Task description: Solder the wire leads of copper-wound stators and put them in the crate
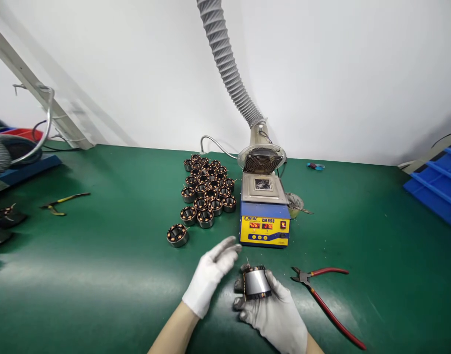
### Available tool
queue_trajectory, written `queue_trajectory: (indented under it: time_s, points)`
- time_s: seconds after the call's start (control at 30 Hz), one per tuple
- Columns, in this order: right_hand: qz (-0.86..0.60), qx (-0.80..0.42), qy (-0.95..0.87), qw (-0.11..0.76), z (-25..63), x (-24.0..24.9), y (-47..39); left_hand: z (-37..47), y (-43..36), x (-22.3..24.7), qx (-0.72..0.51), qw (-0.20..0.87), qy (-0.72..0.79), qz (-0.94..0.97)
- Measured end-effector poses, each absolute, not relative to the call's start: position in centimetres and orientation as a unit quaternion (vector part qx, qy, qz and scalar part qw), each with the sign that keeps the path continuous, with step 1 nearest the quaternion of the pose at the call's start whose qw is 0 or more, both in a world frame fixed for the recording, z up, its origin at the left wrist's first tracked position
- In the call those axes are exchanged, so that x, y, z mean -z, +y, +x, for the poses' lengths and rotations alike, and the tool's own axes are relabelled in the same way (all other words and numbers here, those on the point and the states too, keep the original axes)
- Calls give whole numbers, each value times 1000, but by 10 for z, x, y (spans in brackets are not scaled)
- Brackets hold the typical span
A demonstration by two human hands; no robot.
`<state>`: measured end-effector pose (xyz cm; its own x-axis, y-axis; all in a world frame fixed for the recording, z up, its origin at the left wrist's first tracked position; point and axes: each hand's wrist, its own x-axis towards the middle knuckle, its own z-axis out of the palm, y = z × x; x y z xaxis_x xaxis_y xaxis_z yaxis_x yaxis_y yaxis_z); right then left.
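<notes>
A motor stator (257, 282) with a silvery outer ring and black ends is gripped in my right hand (275, 314), which wears a white glove with darkened fingertips. Thin wire ends stick out of the stator on its left side. My left hand (214, 273), gloved too, is held just to the left of it, fingers stretched out and touching nothing that I can see. Beyond that hand, several more stators with copper windings (205, 218) stand grouped on the green table (111, 290). One single stator (177, 235) sits nearest to me in that group.
A yellow and blue solder pot (265, 231) with a lit display stands ahead, below a grey extraction hose (225, 54). Red-handled cutting pliers (323, 295) lie open at right. Yellow-handled pliers (65, 200) lie left. A small tin (295, 202) is beside the pot; blue bins (441, 179) are far right.
</notes>
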<state>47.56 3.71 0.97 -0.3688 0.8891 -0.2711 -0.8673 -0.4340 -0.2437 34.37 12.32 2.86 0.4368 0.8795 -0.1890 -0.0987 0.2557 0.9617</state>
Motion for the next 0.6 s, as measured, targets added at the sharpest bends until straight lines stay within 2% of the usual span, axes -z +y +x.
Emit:
queue_trajectory:
  time_s: [0.1,0.2,0.3,0.43,0.6]
  points:
    - [-177,-826,-17,535,478,-8,37,343,116,-30,-213,692,325,608]
    - [-186,-820,5,541,479,-3,35,350,109,-35,-181,681,297,645]
    - [-190,-818,19,542,478,1,34,358,108,-38,-230,731,330,551]
    - [-174,-846,-14,504,474,-1,35,367,110,-34,-351,696,446,441]
    - [-240,-810,-76,529,472,-1,34,362,122,-20,-457,702,423,346]
